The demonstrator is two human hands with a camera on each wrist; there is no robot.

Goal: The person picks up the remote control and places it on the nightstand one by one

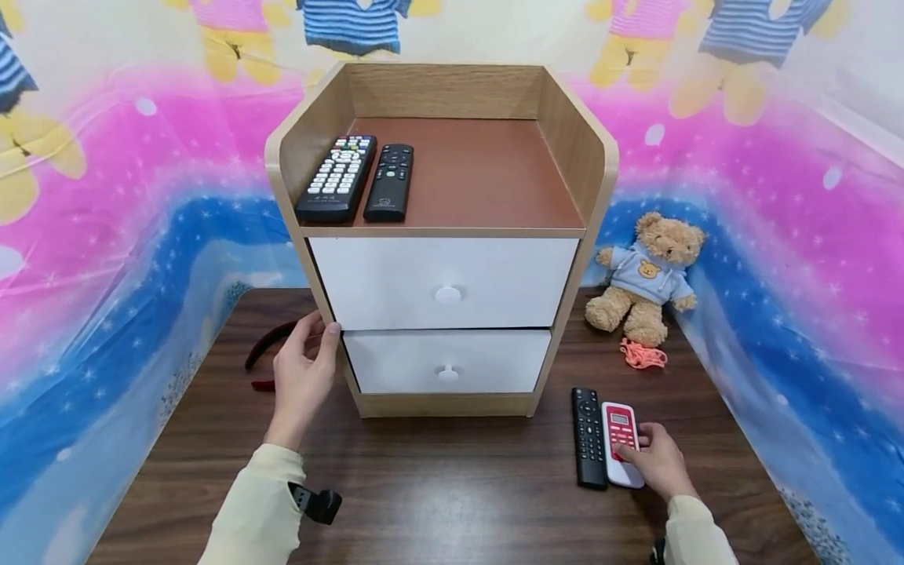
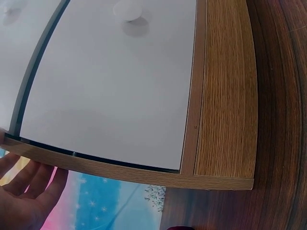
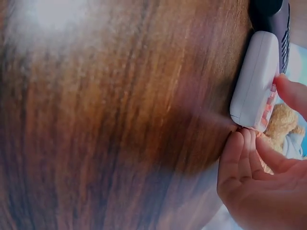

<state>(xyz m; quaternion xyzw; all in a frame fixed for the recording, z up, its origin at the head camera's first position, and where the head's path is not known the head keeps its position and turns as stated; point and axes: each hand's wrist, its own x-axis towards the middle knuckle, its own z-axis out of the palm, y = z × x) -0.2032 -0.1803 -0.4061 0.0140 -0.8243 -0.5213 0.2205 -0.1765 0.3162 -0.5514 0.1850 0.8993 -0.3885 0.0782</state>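
Note:
My left hand (image 1: 304, 377) rests on the left side of a small wooden cabinet (image 1: 446, 406), thumb at the front edge. In the left wrist view, its fingers (image 2: 41, 184) touch the outer side panel. Both white drawers, the upper (image 1: 381, 282) and the lower (image 1: 395, 361), are closed and have round knobs. My right hand (image 1: 664, 463) grips a white-and-red air conditioner remote (image 1: 621, 431) on the table, thumb on its face and fingers along its right side. A slim black remote (image 1: 588, 435) lies just left of it.
On the cabinet's brown top lie a large black remote with white buttons (image 1: 339, 176) and a smaller black remote (image 1: 390, 182). A teddy bear (image 1: 646, 275) sits behind the right hand, with coral cord (image 1: 643, 354) at its feet. A dark curved band (image 1: 268, 341) lies left of the cabinet.

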